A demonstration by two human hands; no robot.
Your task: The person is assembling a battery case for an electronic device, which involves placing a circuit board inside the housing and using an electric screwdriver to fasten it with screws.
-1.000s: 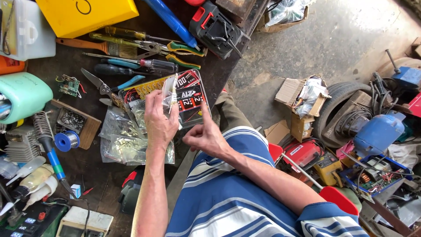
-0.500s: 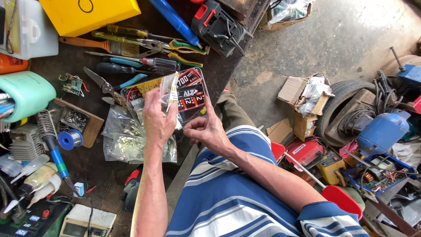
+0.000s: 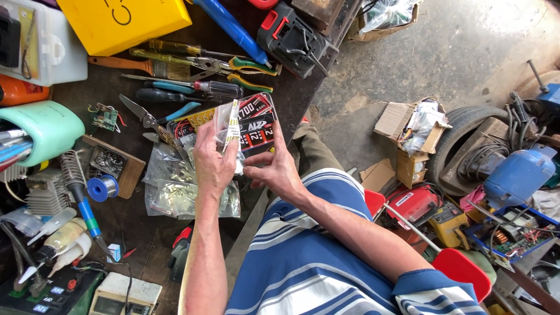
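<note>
Crinkling between both hands: small clear plastic bag point(image 3: 228, 125)

On tabletop point(image 3: 128, 227): bags point(image 3: 175, 189) as landmark; screwdrivers point(image 3: 186, 87) behind, solder spool point(image 3: 102, 188) left, packet point(image 3: 230, 131) above, in both hands.

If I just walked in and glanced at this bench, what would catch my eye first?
Probably the two bare hands at the centre: the left hand pinches a small clear plastic bag upright, the right hand beside it. Next, the bright yellow box at the top left, and the blue tank on the floor at right.
</note>
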